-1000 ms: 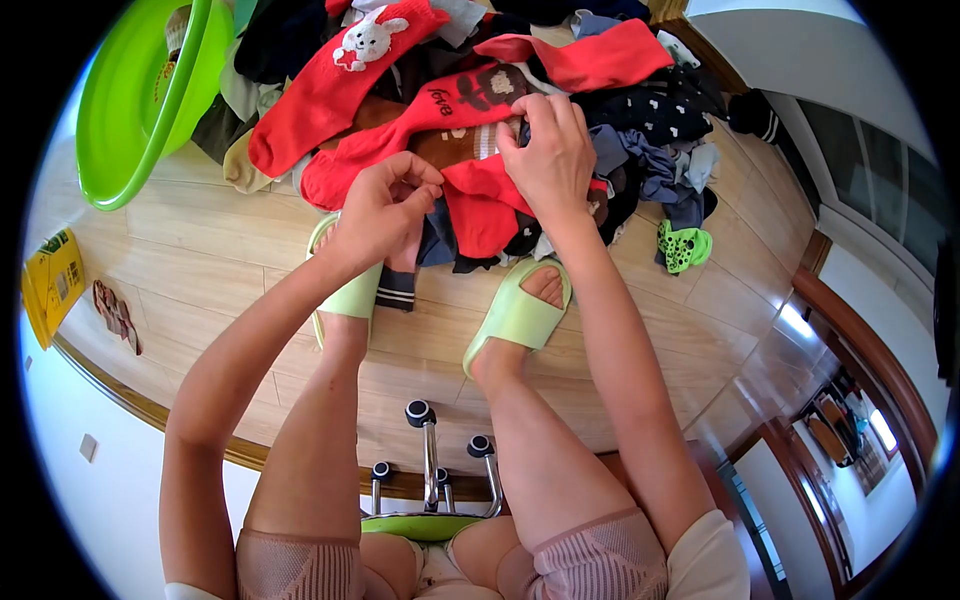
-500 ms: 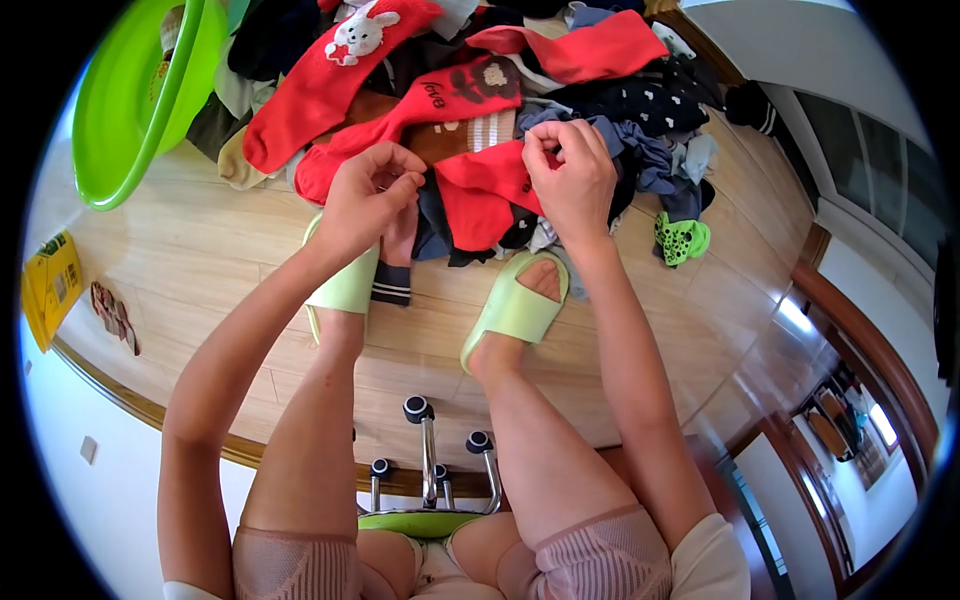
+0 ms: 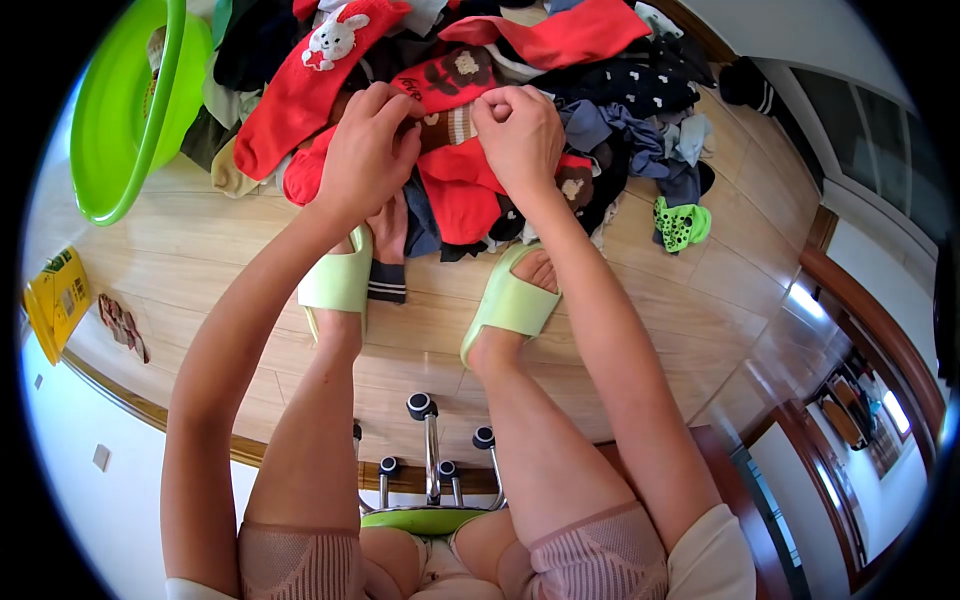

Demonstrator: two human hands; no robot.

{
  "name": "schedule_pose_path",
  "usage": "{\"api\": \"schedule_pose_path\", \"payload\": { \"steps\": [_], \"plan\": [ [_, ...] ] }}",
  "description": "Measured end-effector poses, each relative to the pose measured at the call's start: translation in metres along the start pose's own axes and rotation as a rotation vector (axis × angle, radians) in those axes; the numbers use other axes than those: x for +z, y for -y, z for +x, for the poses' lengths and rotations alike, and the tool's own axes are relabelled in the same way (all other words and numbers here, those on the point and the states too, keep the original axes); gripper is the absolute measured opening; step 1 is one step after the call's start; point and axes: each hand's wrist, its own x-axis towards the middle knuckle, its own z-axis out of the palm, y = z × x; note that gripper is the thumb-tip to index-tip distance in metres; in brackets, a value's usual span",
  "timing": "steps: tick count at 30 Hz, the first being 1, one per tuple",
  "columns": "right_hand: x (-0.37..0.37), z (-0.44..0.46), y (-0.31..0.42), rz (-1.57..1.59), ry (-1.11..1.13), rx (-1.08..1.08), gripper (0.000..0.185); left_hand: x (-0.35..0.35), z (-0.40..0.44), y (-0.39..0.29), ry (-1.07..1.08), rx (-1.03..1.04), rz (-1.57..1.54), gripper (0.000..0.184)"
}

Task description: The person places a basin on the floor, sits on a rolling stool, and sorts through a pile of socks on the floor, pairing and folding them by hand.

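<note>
A heap of socks lies on the floor before me. My left hand is over its near side, fingers bent and closed, their tips partly hidden. Across from it, my right hand has its fingers curled together; whatever is in them I cannot make out. Between the hands show a brown sock with white stripes and part of a red sock with lettering and a dark patch. Another red sock lies just below, passing under my right hand. Farther up is a red sock with a white rabbit.
A bright green basket stands at the upper left. A yellow bag lies at the left. A green patterned sock is at the heap's right edge. My slippered feet flank the near side, with chair legs behind them.
Both hands have moved up over the heap, and the right one also leftward, uncovering the dark patterned end of the lower red sock. The whole view has shifted slightly.
</note>
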Motion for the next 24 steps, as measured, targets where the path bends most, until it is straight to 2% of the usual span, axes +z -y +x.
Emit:
{"api": "schedule_pose_path", "payload": {
  "steps": [4,8,12,15,17,19,21,24],
  "plan": [
    [-0.008,-0.003,-0.004,0.184,-0.018,-0.004,0.011,-0.001,-0.006,0.003,0.026,-0.025,-0.022,0.019],
    [-0.024,-0.022,0.001,0.339,0.035,0.080,0.010,-0.004,-0.013,0.005,0.014,-0.021,-0.031,0.019],
    [-0.053,-0.044,0.008,0.361,0.053,0.102,0.006,-0.007,-0.015,0.009,-0.004,-0.008,-0.058,0.018],
    [-0.089,-0.068,-0.025,0.420,-0.082,0.271,0.005,-0.004,-0.014,0.010,-0.030,0.003,-0.094,0.017],
    [-0.120,-0.094,-0.065,0.372,-0.173,0.457,0.005,-0.005,-0.014,0.007,-0.028,-0.005,-0.107,0.017],
    [-0.154,-0.128,-0.106,0.009,-0.249,0.426,0.010,-0.003,-0.014,0.002,0.001,-0.022,-0.144,0.015],
    [-0.193,-0.164,-0.149,-0.501,0.119,0.605,0.026,-0.003,-0.016,-0.004,0.028,-0.023,-0.192,0.015],
    [-0.211,-0.176,-0.146,-1.010,0.624,0.904,0.045,-0.004,-0.019,-0.018,0.109,-0.104,-0.251,0.019]
  ]
}}
